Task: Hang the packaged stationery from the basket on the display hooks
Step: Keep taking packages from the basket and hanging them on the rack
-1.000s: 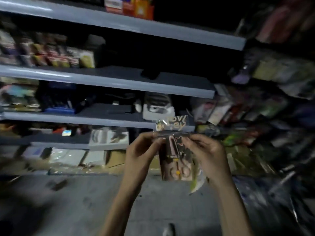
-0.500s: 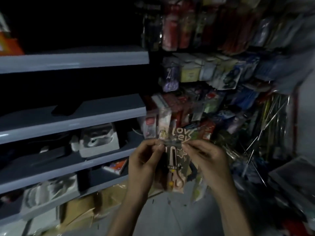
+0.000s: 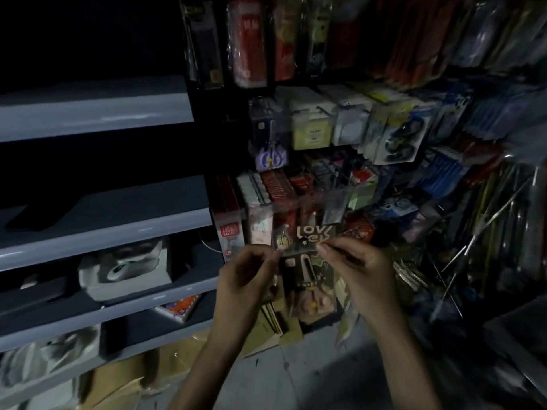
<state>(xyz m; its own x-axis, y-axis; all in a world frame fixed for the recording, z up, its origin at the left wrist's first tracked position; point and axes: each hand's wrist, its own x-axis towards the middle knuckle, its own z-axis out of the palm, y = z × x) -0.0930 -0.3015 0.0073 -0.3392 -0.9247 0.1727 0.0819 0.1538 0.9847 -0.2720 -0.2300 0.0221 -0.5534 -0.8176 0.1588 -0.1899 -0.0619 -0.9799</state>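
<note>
I hold a clear packet of scissors (image 3: 307,279) upright in front of me, its header card printed with pale lettering. My left hand (image 3: 245,279) pinches the packet's upper left edge and my right hand (image 3: 358,270) pinches its upper right edge. The packet hangs in front of the lower rows of the display rack (image 3: 340,179), which is crowded with hanging packets. A similar packet of purple scissors (image 3: 270,143) hangs higher on the rack. No basket is in view.
Grey shelves (image 3: 103,226) run along the left, holding a white boxed item (image 3: 127,267) and a small orange packet (image 3: 183,309). Cardboard (image 3: 266,327) lies on the floor below. Long thin rods (image 3: 488,232) lean at the right. Everything is dim and partly blurred.
The view has swung right from the shelves to the display rack. Both hands kept their pinch on the scissors packet, which now sits in front of the rack's lower rows.
</note>
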